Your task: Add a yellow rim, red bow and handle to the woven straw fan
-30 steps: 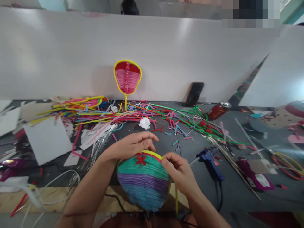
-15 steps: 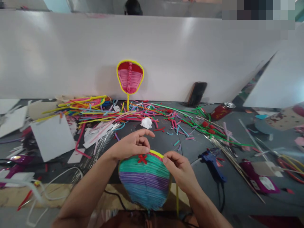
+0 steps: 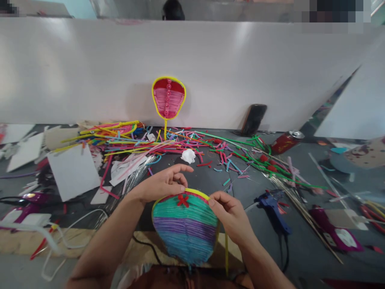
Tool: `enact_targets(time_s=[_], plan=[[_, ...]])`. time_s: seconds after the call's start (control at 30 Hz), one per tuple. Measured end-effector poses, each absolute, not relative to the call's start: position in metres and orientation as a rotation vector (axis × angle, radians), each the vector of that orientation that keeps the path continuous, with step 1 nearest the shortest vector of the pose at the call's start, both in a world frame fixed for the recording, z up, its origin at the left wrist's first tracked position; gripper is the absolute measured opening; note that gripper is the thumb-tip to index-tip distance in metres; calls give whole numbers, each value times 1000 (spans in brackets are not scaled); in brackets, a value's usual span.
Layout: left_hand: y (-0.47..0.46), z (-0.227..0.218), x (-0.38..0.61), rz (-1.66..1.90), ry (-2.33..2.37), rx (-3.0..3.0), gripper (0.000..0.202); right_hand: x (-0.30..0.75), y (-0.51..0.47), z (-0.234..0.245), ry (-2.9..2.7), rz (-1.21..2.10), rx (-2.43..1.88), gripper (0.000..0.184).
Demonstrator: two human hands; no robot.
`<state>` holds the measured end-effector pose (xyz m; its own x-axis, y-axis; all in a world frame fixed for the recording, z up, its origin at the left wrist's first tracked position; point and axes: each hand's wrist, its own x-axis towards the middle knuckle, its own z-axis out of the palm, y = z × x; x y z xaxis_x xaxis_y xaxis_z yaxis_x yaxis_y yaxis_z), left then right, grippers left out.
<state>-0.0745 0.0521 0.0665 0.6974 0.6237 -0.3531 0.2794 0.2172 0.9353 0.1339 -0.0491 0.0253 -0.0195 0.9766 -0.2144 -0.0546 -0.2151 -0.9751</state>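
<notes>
I hold a fan-shaped craft piece point(image 3: 186, 230) wound with green, purple and blue straws, edged in yellow, with a small red bow point(image 3: 183, 199) near its top. My left hand point(image 3: 162, 184) grips the upper left rim, thumb pressed on it beside the bow, fingers curled over the top. My right hand point(image 3: 230, 214) pinches the upper right rim, where the yellow edging strip point(image 3: 197, 193) runs. A yellow stick point(image 3: 226, 251) hangs below my right hand.
A finished red and pink fan point(image 3: 169, 98) leans on the white wall. Coloured straws point(image 3: 144, 142) litter the grey table, with a white paper ball point(image 3: 188, 155), white card point(image 3: 73, 170), blue glue gun point(image 3: 272, 204), red can point(image 3: 285, 141) and dark phone point(image 3: 254, 119).
The view has shifted slightly left, so everything sits a little further right. Both hands keep their hold on the fan's top rim; the left fingers have lifted a little.
</notes>
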Motion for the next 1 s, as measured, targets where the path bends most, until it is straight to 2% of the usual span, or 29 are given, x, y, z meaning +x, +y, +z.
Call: enact_targets(time_s=[0.23, 0.37, 0.53, 0.73, 1.0], plan=[[52, 65, -71, 358, 820, 1356, 50, 132, -47, 23, -1065, 1393, -1315, 26], [55, 69, -73, 285, 781, 1434, 42, 133, -45, 23, -1087, 1386, -1316, 26], [51, 84, -57, 209, 744, 1661, 42, 131, -43, 23, -1118, 1397, -1276, 26], [45, 92, -35, 117, 820, 1844, 24, 132, -43, 26, -1117, 1420, -1226, 31], [52, 89, -40, 83, 856, 1856, 17, 139, -58, 17, -1016, 1506, -1183, 35]])
